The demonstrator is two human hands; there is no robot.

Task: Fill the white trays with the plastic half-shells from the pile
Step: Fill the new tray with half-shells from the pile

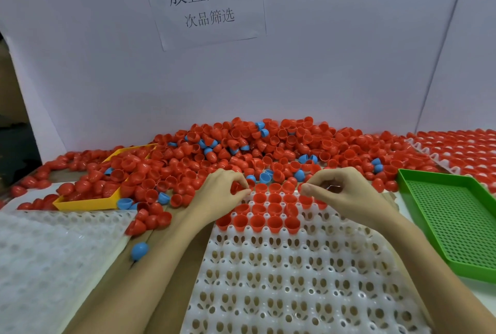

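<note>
- The left hand [224, 188] has its fingers curled round a red half-shell [236, 188] at the far left corner of the white tray [303, 274]. It looks ready to seat there.
- The right hand [339, 190] is curled too, thumb and fingers pinched at the tray's far edge; whether it has hold of a shell I cannot tell.
- Just near of both hands, a few rows of seated shells [259, 219] stand open side up. Matching that way up probably matters, so turn each shell before lowering it.
- The step should go best by filling the far rows across, pressing each shell straight down into its own cup, then working nearer.
- The pile [268, 145] lies just beyond the tray, within easy reach; blue half-shells [264, 178] are mixed in, and only red ones sit in the tray.
- On the bench, a green perforated tray [456, 226] stands right, a yellow tray [88, 203] left.
</note>
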